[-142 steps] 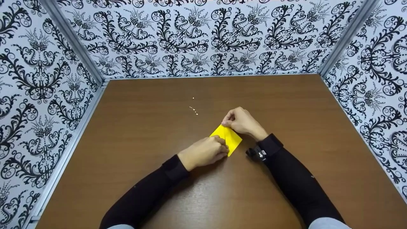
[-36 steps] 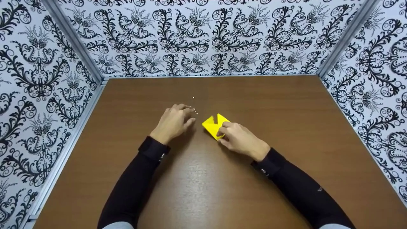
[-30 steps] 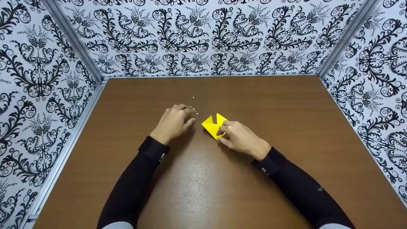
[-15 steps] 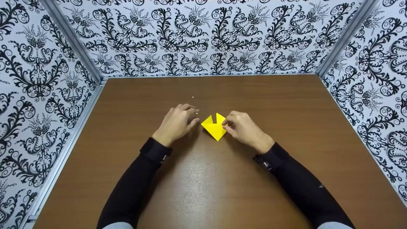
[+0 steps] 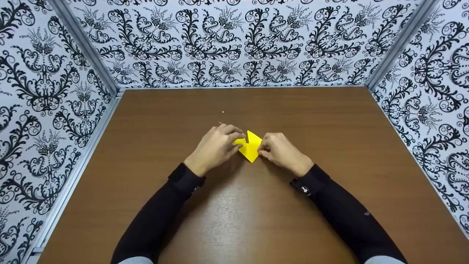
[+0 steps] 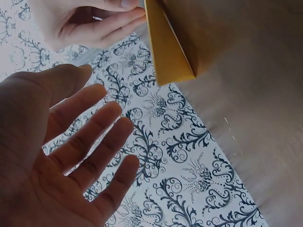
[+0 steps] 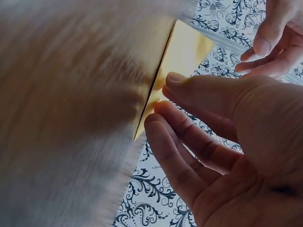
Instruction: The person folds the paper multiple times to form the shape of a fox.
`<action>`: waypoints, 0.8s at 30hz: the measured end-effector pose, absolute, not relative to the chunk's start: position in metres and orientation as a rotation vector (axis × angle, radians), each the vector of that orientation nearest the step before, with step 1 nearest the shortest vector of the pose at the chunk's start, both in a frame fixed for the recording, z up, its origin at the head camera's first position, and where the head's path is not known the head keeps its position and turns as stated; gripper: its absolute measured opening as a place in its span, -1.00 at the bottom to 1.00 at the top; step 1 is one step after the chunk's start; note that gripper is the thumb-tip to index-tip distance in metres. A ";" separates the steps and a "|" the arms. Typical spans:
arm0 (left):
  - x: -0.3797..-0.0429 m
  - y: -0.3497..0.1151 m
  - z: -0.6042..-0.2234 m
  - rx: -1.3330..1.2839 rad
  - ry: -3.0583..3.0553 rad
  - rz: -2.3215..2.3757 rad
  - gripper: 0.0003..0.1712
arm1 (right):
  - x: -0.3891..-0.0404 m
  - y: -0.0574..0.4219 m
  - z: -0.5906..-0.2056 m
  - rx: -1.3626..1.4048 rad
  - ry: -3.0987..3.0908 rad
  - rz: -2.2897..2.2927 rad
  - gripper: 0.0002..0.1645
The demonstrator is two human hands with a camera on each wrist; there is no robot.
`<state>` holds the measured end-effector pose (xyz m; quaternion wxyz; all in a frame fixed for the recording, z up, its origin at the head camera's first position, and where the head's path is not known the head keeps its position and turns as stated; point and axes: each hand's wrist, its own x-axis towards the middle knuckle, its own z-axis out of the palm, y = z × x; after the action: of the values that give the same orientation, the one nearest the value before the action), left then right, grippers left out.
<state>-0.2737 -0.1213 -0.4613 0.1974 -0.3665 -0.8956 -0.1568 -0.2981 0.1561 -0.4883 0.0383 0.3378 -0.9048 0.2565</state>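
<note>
A folded sheet of yellow paper [image 5: 252, 152] lies on the table, a point toward the person and a notch between two peaks at its far side. My right hand [image 5: 281, 151] pinches its right corner; the right wrist view shows thumb and fingertips at the edge of the paper [image 7: 183, 47]. My left hand [image 5: 218, 147] is at the paper's left corner in the head view, overlapping it. In the left wrist view, the left hand [image 6: 75, 146] has its fingers spread and apart from the paper [image 6: 173, 61], whose fold stands slightly raised.
On the brown wooden table [image 5: 227, 216], a few tiny white specks [image 5: 222, 112] lie beyond the left hand. Patterned white-and-black walls [image 5: 234, 44] with grey metal posts [image 5: 88, 47] enclose the table's back and sides.
The paper has turned and moved farther back, its notch now facing away. My left hand released it, moved left, then came back right to its left corner. The right hand shifted along its right side.
</note>
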 end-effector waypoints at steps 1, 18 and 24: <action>-0.273 -0.120 -0.462 -1.032 -2.504 -0.431 -0.68 | -0.298 0.156 -0.488 1.037 -2.779 0.783 -0.95; -0.268 -0.103 -0.479 -1.077 -2.626 -0.341 -0.82 | -0.298 0.153 -0.486 1.008 -2.841 0.711 -0.93; -0.270 -0.093 -0.489 -1.036 -2.713 -0.394 -0.90 | -0.299 0.150 -0.486 0.997 -2.838 0.691 -0.93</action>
<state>-0.2695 -0.0927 -0.4891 0.1052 -0.3516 -0.9206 -0.1336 -0.2988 0.1500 -0.4864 0.0274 0.3230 -0.9191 0.2238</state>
